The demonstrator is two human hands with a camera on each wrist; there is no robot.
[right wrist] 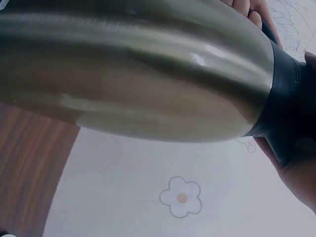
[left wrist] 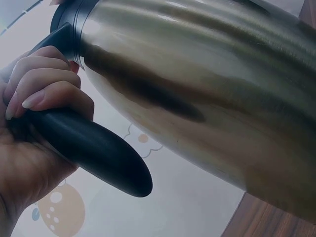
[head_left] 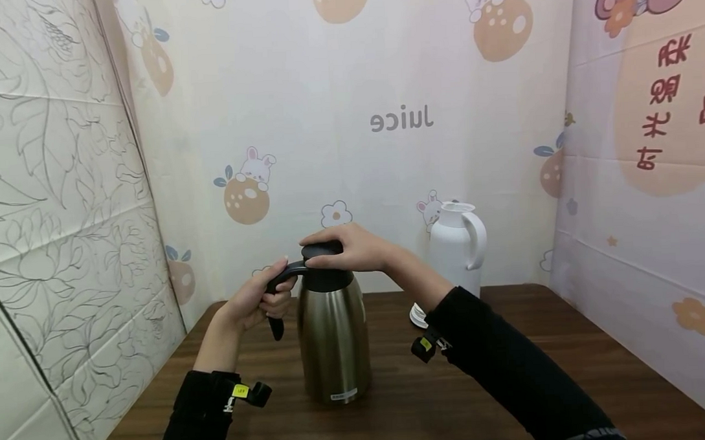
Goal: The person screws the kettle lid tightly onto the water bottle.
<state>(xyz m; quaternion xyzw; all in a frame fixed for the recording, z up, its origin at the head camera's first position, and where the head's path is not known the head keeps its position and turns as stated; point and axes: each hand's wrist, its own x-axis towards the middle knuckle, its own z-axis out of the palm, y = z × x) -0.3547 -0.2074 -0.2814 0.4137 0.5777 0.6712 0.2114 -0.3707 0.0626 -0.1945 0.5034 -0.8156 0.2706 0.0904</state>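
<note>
A gold metal thermos jug (head_left: 333,340) with a black neck and curved black handle (left wrist: 94,148) stands upright on the wooden table. My left hand (head_left: 262,297) grips that handle, its fingers curled round the upper part; the lower tip sticks out below them. On top of the jug is a black lid (head_left: 322,249), seated at the neck. My right hand (head_left: 353,247) holds this lid, thumb along the near side and fingers over the far side. Part of the lid is hidden under the hand.
At the back right stands a white thermos jug (head_left: 454,242) with its handle to the right and its top uncovered. Beside its base lies a small white round piece (head_left: 417,316), partly behind my right forearm. Printed cloth walls enclose the dark wooden table (head_left: 509,370).
</note>
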